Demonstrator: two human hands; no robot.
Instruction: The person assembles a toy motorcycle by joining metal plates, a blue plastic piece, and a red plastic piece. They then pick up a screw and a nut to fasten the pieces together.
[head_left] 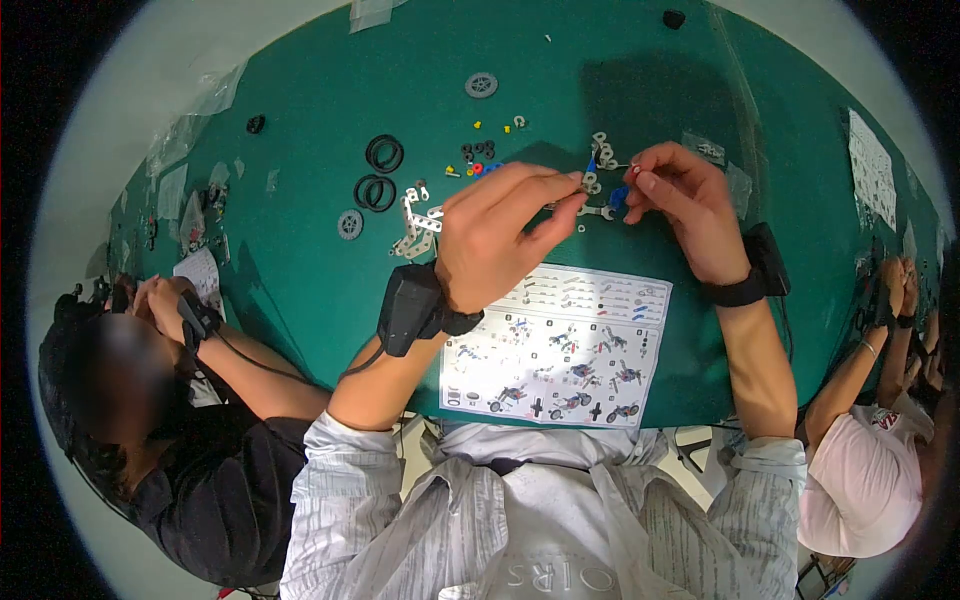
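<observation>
My left hand (512, 222) reaches over the table with thumb and forefinger pinched together. A metal and blue piece (591, 178) shows right at those fingertips; what exactly they grip is too small to make out. My right hand (690, 208) is closed too, holding a small red-and-white part (637, 170) between thumb and forefinger. A blue part (618, 198) shows just beside the right fingers. Below the hands lies a small wrench (600, 212). Several pale ring-shaped pieces (603, 150) sit between the hands, slightly beyond them.
A printed instruction sheet (555, 350) lies before me. Left of my hands are black rubber rings (384, 154), grey wheels (481, 85), perforated metal strips (412, 228) and small black parts (478, 151). Plastic bags (738, 190) lie right. People sit on both sides, a black sleeve (240, 470) at left.
</observation>
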